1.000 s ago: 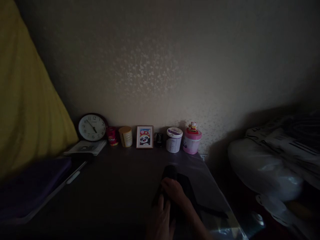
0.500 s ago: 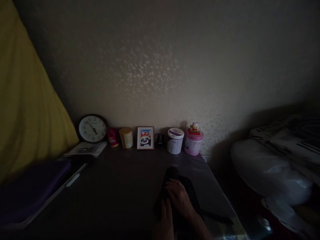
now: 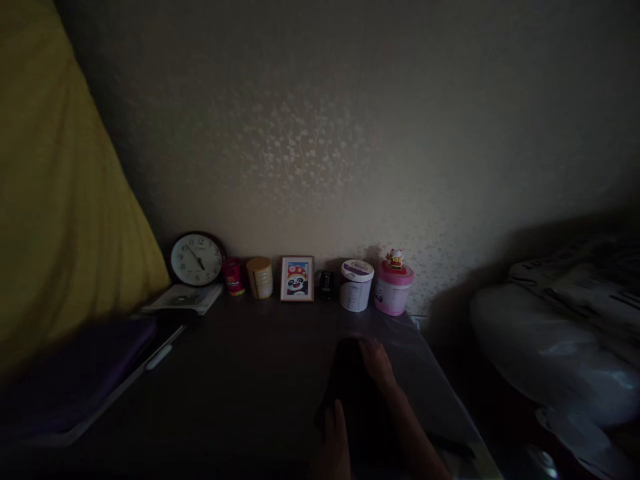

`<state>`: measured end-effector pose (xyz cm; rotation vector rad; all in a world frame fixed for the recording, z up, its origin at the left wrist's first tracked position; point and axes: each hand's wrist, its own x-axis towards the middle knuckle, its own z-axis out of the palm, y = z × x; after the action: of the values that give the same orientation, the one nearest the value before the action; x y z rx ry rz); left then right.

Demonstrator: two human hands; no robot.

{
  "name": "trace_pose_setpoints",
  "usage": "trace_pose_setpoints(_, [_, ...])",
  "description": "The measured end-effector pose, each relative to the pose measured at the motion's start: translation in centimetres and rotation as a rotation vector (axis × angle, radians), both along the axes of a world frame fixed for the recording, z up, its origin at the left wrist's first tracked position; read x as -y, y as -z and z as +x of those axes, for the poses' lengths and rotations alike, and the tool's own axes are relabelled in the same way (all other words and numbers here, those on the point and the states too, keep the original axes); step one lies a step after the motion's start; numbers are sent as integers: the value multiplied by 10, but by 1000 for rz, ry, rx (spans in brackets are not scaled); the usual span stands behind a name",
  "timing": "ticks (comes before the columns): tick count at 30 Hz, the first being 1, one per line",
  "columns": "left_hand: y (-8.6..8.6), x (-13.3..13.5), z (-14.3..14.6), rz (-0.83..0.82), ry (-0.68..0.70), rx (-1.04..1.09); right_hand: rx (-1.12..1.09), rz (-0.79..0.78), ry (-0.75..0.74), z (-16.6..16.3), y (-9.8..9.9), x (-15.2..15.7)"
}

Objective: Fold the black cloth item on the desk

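A black, soft-looking item (image 3: 350, 393), perhaps a bag, lies on the dark table; the dim light hides its details. My right hand (image 3: 379, 365) is at its far right edge, with fingertips blurred and partly lost in shadow, so their grip is unclear. Lower down, my left hand (image 3: 337, 437) rests on the near left part of the item, its fingers stretched out and pointing away from me. A dark strap-like strip (image 3: 450, 445) lies to the right of my right forearm.
Along the wall stand a round clock (image 3: 197, 259), a red can (image 3: 233, 277), a yellow-lidded can (image 3: 261, 279), a panda picture frame (image 3: 297, 279), a small black object (image 3: 327, 285), a white tub (image 3: 356, 287) and a pink tub (image 3: 393, 293) bearing a cat figurine (image 3: 395, 259). Purple folded cloth (image 3: 95, 363) lies left.
My right hand has moved away from me, from the middle of the black item to its far right edge. My left hand stays near the same spot. The view has shifted slightly.
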<state>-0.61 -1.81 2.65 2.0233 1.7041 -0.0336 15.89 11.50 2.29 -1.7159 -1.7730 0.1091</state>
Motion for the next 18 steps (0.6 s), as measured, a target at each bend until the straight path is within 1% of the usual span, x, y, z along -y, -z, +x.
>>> trace_pose_setpoints(4, [-1,7,-5,47,23,96,-100,-67,266,41,11,35])
trace_pose_setpoints(6, [-4,10,-8,61,44,130,-142,-121,321,57,14,55])
trace_pose_setpoints(8, [-10,14,-10,64,67,144,-168,-167,323,65,14,71])
trace_pose_setpoints(11, [-19,17,-14,69,79,149,-186,-207,305,65,10,86])
trace_pose_setpoints(15, [-22,17,-17,102,80,176,-253,-209,218,56,6,91])
trace_pose_setpoints(18, [-20,16,-19,108,87,210,-294,-184,206,51,4,89])
